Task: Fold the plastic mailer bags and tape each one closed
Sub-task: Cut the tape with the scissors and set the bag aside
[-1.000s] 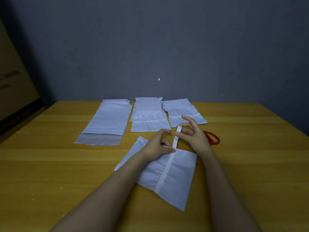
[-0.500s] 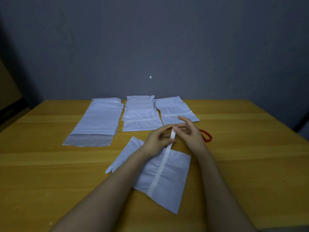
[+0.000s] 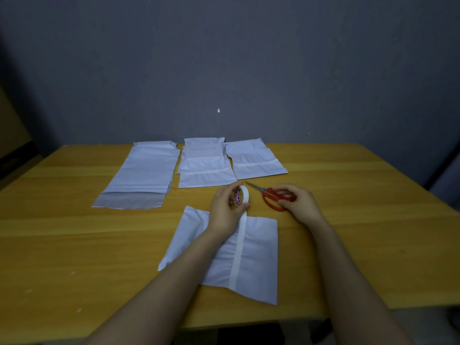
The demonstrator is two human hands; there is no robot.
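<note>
- The left hand grips a white tape roll with a red-and-blue label. The thumb and fingers curl round its rim and hold it upright, just above the far edge of the nearest bag.
- That folded white plastic mailer bag lies flat on the yellow wooden table, close to the near edge and directly in front of the person.
- A strip of white tape runs along the bag from its near edge up to the roll and is not cut from it.
- The left forearm lies across the left part of this bag and hides some of it.
- The right hand is closed on red-handled metal scissors, with fingers and thumb curled on the handle loops and covering part of them.
- The scissors lie on the table just right of the roll, blades pointing away and to the left, toward the far bags.
- Three more white bags lie in a row along the far side, apart from the hands.
- On the left is a long unfolded white bag with a grey flap at its near end.
- A middle folded white bag and a right folded white bag each have a tape band across them.
- The scissor tips are near the middle bag's right near corner.
- A grey wall stands behind the table, with a small white speck on it.
</note>
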